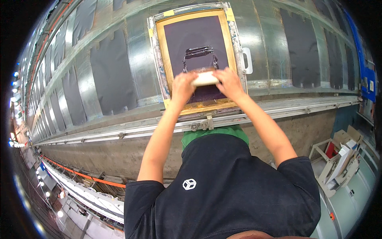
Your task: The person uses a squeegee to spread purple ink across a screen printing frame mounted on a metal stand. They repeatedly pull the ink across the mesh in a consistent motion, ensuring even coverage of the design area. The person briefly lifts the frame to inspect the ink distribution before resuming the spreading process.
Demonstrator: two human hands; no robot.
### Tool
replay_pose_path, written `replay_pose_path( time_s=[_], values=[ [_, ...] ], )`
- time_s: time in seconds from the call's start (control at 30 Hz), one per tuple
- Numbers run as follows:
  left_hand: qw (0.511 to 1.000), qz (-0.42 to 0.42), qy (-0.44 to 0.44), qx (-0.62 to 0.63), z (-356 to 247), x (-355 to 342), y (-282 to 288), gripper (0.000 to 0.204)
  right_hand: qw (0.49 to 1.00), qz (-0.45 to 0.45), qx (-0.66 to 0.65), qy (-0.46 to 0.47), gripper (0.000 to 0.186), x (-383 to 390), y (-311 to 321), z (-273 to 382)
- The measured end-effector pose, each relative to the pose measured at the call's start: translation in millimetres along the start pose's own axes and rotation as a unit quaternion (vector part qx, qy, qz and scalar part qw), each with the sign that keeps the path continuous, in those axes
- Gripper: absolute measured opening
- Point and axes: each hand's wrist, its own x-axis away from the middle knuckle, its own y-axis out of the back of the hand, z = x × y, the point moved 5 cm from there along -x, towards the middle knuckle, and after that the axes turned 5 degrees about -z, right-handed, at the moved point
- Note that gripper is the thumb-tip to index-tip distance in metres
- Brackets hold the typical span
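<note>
Both my hands grip a squeegee (205, 79) with a pale, cream handle, one at each end. My left hand (184, 85) closes round its left end and my right hand (229, 83) round its right end; some fingers are blurred. The squeegee stands over the lower half of a screen printing frame (158, 59) with a dark mesh and a yellow-brown border. Beyond the squeegee, dark glossy ink (199, 51) lies on the mesh in a ridge, with streaks running down both sides. The blade's lower edge is hidden by the handle and my hands.
A long printing table (254, 40) carries dark fabric panels (112, 71) on the left and more panels (299, 47) on the right. A white handle (247, 60) sticks out from the frame's right side. A metal rail (278, 111) runs along the near edge. A cart (334, 163) stands lower right.
</note>
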Motion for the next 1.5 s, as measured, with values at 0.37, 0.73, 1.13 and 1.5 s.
replay_pose_path(
  time_s=[0.37, 0.73, 1.13, 1.5],
  values=[
    [1.000, -0.002, -0.023, 0.002, -31, 49, 7, 0.045, 0.914, -0.231, -0.108, -0.314, 0.040, -16, 31, -174],
    [0.996, -0.071, -0.044, 0.031, -33, 101, 24, 0.058, 0.920, -0.244, -0.076, -0.296, 0.024, -77, 44, -109],
    [0.997, -0.044, -0.006, -0.061, 197, 191, 213, 0.060, 0.913, -0.256, -0.160, -0.272, 0.022, -146, -169, 142],
    [0.998, -0.064, 0.005, -0.028, 271, 230, 260, 0.054, 0.924, -0.238, -0.117, -0.275, 0.021, -164, -232, 190]
  ],
)
